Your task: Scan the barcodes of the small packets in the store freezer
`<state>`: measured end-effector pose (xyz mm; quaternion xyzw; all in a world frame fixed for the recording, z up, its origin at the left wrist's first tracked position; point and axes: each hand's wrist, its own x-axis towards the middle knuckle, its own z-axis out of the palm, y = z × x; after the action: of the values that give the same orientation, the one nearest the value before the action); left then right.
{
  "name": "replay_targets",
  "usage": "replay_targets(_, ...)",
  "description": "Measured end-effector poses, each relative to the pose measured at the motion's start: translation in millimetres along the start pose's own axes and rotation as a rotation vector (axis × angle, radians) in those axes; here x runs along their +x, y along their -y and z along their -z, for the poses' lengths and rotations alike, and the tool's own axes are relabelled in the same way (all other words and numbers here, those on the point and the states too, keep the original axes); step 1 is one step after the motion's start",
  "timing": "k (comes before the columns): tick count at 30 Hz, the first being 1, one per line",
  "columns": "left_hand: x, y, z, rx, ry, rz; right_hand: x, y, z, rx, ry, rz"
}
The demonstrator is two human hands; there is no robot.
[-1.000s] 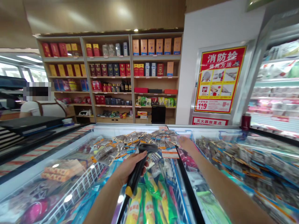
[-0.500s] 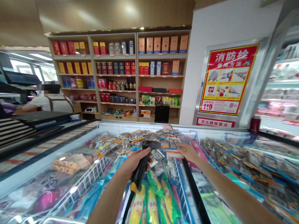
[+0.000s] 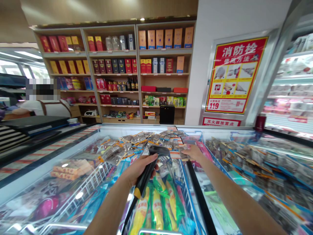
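A black handheld barcode scanner with yellow trim and a black cable is gripped in my left hand. Its head points away from me, over the open freezer section. My right hand pinches a small clear packet with an orange edge, just right of the scanner head. Many similar packets lie piled on the freezer behind both hands. Below the scanner, yellow-and-green corn packs lie in a wire basket.
Glass freezer lids flank the opening, with a black lid edge below my right arm. More packets are heaped at right. At left, a person is beyond the counter. Shelves of boxes line the back wall.
The view has turned slightly right and down. My right hand has shifted a little, and the packet at its fingertips now stands out from the pile. The scanner stays in my left hand.
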<state>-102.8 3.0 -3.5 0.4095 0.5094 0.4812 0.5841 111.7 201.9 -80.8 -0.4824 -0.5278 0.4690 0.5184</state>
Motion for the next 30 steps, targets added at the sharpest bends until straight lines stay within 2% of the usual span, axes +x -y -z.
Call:
replay_targets(3,0,1,-1,-0.001,0.055,0.006,-9,3,19,0.062,0.01,-0.09)
replay_targets(7,2,-2,-10,-0.023,0.1,0.004,-23,9,40,0.252,-0.048,-0.133)
replay_targets(11,6,-9,-35,-0.07,0.219,-0.013,-29,16,52,0.451,-0.042,-0.095)
replay_targets(16,8,-6,-61,-0.077,0.362,0.055,-22,19,63,0.587,0.027,-0.053)
replay_targets(25,10,12,-66,-0.01,0.38,0.071,-23,19,61,0.634,0.028,-0.115)
replay_targets(30,11,13,-65,-0.017,0.331,0.037,-23,21,58,0.622,-0.022,-0.134)
